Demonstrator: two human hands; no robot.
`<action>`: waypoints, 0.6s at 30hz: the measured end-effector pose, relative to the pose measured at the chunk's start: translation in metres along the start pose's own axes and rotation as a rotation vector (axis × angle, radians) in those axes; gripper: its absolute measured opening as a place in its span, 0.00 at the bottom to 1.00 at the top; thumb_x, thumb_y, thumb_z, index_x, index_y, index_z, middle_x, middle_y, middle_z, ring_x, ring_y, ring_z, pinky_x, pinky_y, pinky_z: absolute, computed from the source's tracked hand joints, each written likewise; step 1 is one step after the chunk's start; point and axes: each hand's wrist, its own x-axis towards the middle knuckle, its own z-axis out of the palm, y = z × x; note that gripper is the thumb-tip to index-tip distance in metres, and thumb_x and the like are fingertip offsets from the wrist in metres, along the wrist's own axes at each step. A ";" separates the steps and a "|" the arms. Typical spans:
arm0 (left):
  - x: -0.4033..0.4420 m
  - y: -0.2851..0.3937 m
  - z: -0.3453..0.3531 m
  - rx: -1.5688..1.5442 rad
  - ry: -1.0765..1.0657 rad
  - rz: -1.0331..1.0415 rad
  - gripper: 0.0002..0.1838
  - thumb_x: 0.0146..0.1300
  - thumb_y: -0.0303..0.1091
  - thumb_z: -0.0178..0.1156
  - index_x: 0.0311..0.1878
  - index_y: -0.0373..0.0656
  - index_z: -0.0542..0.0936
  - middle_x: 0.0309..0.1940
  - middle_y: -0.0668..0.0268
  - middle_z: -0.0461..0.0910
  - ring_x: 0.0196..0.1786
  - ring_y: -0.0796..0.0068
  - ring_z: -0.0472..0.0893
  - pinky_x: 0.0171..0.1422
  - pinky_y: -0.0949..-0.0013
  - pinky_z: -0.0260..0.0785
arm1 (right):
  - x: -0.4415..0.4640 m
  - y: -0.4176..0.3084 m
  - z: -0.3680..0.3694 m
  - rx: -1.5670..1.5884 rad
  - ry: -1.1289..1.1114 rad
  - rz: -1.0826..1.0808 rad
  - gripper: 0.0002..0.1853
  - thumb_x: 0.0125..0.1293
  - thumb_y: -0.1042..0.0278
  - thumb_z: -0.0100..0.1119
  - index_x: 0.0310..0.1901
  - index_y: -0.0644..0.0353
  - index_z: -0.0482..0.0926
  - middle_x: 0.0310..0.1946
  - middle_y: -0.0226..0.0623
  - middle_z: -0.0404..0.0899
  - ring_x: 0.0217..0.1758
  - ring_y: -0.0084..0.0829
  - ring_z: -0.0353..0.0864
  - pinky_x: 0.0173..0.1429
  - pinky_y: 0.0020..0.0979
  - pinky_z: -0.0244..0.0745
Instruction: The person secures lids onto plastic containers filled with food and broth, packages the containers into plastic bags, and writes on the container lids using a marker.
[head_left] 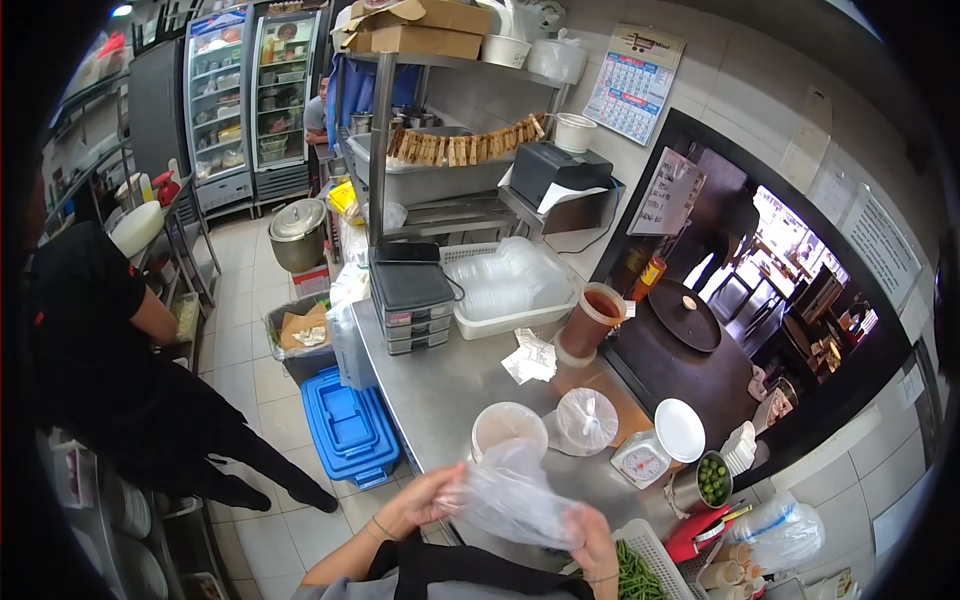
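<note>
Pale tiles cover the floor (235,350) and walls (740,60); a dark-framed opening (780,270) shows bright daylight.

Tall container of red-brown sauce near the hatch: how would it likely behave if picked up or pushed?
The sauce container is probably fairly heavy, since the sauce seems to fill much of its height. Being taller than wide, it could tip if pushed near the top. Its smooth, straight-looking wall suggests it would stay stiff in a grip.

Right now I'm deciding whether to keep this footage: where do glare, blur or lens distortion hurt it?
Head view: wide-angle bending with black, cut-off corners; dining area overexposed beyond the opening; left hand, right hand and plastic bag softly blurred; soft sheen on the steel counter.
</note>
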 end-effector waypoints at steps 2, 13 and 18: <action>-0.005 0.015 0.011 0.018 0.007 0.094 0.10 0.65 0.40 0.55 0.32 0.45 0.74 0.21 0.78 0.69 0.18 0.88 0.65 0.22 0.79 0.61 | -0.001 0.009 -0.010 -0.345 -0.152 0.057 0.08 0.62 0.75 0.54 0.43 0.65 0.77 0.31 0.32 0.80 0.35 0.22 0.77 0.43 0.27 0.72; 0.007 0.007 0.021 0.508 0.049 0.227 0.10 0.65 0.40 0.55 0.40 0.45 0.76 0.26 0.75 0.74 0.24 0.87 0.70 0.33 0.78 0.69 | -0.001 -0.005 -0.015 -0.239 -0.198 0.021 0.08 0.67 0.69 0.50 0.32 0.61 0.75 0.20 0.26 0.73 0.26 0.21 0.73 0.36 0.25 0.71; 0.018 0.001 0.001 0.138 -0.189 -0.024 0.10 0.65 0.41 0.56 0.41 0.46 0.73 0.19 0.77 0.65 0.20 0.83 0.64 0.29 0.77 0.64 | 0.015 0.027 -0.032 -0.455 0.098 -0.181 0.07 0.63 0.75 0.49 0.35 0.64 0.78 0.28 0.31 0.79 0.29 0.22 0.76 0.38 0.25 0.72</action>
